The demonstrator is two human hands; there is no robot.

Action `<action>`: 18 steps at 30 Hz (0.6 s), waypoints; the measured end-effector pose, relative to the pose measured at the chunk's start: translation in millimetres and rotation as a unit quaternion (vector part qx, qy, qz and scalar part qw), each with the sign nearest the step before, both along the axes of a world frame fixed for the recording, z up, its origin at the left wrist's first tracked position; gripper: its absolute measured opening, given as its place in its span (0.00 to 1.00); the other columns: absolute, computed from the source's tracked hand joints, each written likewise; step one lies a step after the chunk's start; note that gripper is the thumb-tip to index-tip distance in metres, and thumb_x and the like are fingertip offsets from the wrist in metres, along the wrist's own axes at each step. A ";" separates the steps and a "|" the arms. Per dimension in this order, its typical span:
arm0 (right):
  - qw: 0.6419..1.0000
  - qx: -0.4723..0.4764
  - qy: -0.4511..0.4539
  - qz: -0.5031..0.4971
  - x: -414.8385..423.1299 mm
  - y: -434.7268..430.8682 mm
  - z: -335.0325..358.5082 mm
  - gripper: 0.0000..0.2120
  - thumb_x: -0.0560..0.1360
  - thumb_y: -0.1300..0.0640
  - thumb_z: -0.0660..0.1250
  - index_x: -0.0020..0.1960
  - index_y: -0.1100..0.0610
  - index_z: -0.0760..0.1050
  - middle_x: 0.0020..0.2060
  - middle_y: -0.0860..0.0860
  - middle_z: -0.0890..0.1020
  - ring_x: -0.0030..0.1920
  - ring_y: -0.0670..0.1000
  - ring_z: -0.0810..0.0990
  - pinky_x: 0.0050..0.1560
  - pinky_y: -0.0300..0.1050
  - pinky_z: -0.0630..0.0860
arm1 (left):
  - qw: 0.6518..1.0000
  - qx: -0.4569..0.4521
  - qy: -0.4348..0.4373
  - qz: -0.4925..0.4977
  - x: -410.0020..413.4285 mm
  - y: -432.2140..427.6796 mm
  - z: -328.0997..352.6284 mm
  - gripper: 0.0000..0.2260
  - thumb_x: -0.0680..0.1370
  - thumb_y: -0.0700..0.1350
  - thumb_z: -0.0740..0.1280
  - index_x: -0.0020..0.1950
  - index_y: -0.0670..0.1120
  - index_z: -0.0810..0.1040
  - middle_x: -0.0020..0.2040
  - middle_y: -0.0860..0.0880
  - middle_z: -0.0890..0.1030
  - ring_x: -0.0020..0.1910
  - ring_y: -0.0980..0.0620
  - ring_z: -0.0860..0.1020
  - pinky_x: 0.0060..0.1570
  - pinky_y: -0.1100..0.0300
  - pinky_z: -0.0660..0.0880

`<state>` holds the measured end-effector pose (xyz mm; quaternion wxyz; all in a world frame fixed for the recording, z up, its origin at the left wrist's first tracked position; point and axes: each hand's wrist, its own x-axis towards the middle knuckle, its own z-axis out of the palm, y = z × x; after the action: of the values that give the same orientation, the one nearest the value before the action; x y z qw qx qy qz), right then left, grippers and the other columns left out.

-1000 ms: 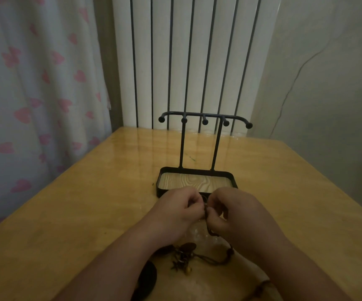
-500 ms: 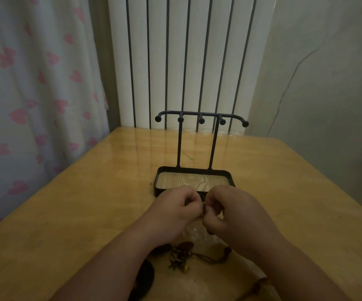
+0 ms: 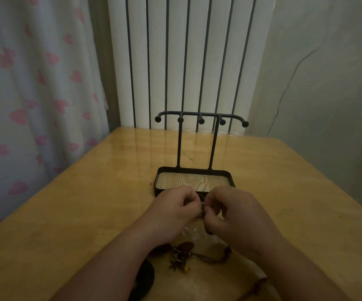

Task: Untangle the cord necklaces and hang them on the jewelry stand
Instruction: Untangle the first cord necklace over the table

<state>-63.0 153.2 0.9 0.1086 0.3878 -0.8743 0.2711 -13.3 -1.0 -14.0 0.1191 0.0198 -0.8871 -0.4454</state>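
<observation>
Far to the left of the jewelry stand [image 3: 178, 146], we see a white curtain [image 3: 34, 101] printed with pink hearts, hanging past the edge of the wooden table [image 3: 78, 203]. Behind the stand rises a white radiator [image 3: 186, 57] with dark vertical gaps. The stand is upright on the table: a black bar with ball-tipped hooks on two posts, above a black-rimmed tray with a wood-grain floor. Just in front of the tray's left half we find the left hand [image 3: 175, 210], its fingers curled and pinching the cord necklaces [image 3: 203, 210], a dark knot of cord held up between both hands. Nearer to us than the stand and the hands, the rest of the necklaces lies on the table. Brown pendants [image 3: 185, 246] and small charms sit in a cluster, and a loop of cord trails right beneath the right wrist, beside what looks like a clear plastic bag [image 3: 194, 233]. A dark round disc [image 3: 145, 276] lies nearest us, partly under the left forearm. In front of the tray's right half, the right hand [image 3: 238, 216] pinches the same knot from the other side, thumb and fingers bent round it. Right of the stand, a pale wall [image 3: 317, 94] carries a thin dark crack.
</observation>
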 end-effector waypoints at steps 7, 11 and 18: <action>1.000 -0.011 -0.018 -0.003 -0.1 -1.2 -1.4 0.04 0.73 0.50 0.65 0.45 0.48 0.77 0.37 0.43 0.77 0.38 0.43 0.74 0.39 0.40 0.75 | 1.000 -0.001 -0.004 0.000 -0.4 -0.6 -0.3 0.07 0.78 0.48 0.65 0.40 0.56 0.76 0.36 0.56 0.77 0.32 0.62 0.71 0.33 0.66 0.67; 1.000 -0.013 -0.022 -0.007 -0.4 -1.4 -1.9 0.04 0.73 0.50 0.65 0.46 0.48 0.77 0.37 0.44 0.77 0.38 0.44 0.74 0.40 0.42 0.76 | 1.000 -0.006 -0.003 0.001 -0.1 -0.5 0.0 0.07 0.78 0.48 0.65 0.39 0.57 0.76 0.36 0.56 0.77 0.33 0.62 0.72 0.32 0.66 0.66; 0.999 0.033 0.015 -0.004 1.3 -3.5 1.4 0.04 0.74 0.51 0.62 0.46 0.50 0.74 0.39 0.45 0.76 0.41 0.46 0.74 0.42 0.45 0.74 | 1.000 0.001 -0.018 -0.022 1.4 1.2 1.0 0.06 0.78 0.48 0.63 0.41 0.56 0.76 0.38 0.55 0.77 0.33 0.63 0.71 0.33 0.66 0.67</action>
<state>-61.7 149.8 2.3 0.1096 0.3917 -0.8826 0.2357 -11.8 0.2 -13.0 0.0935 0.0079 -0.8889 -0.4484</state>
